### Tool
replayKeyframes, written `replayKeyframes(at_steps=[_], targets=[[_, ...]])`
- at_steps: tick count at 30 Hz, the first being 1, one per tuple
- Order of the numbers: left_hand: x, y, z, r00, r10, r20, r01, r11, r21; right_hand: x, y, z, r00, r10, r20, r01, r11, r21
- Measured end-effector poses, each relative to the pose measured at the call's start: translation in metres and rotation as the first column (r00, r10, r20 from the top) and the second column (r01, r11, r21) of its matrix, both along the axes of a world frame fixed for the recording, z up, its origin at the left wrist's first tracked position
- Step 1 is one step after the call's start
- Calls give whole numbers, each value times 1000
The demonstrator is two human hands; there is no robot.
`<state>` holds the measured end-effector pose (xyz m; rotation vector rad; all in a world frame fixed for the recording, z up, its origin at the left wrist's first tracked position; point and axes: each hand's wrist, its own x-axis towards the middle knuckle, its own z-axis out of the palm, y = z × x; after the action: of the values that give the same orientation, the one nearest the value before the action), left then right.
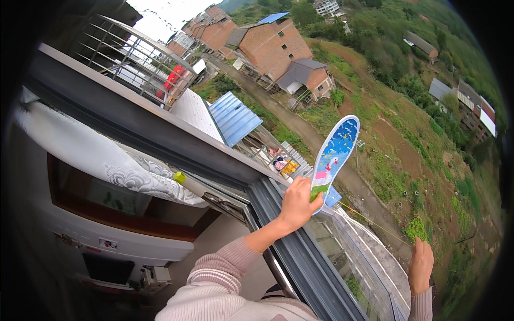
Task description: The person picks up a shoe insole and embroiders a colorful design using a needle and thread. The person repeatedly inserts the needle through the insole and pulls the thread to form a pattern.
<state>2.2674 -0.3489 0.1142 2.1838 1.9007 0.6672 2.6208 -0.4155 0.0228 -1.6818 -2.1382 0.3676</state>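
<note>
My left hand [299,202] grips the lower end of an embroidered insole [334,154], which stands tilted above the window sill with its toe end up. The insole has a white edge, a blue stitched ground, a white bird, a pink patch and a green band near my thumb. From beside that thumb a taut yellow-green thread [369,218] runs down to the right. Far out to that side, my right hand [421,265] pinches the thread's other end. Whether a needle sits in those fingers cannot be seen.
A dark metal window frame [281,216] runs beneath my left forearm. An open glass pane [333,244] lies to its right, over a long drop to a road [277,112]. Behind the frame hang a white lace curtain [120,164] and a pole with a yellow-green cap [180,177].
</note>
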Motion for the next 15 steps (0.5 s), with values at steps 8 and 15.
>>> replayKeyframes(at_steps=[8, 15], targets=[[-10, 15, -5, 993, -7, -114, 18, 995, 100, -34, -9, 25, 930, 23, -366, -101, 976, -194], [-23, 22, 1, 985, 32, -171, 5, 977, 212, -36, -6, 65, 783, -39, -621, -141, 961, -239]])
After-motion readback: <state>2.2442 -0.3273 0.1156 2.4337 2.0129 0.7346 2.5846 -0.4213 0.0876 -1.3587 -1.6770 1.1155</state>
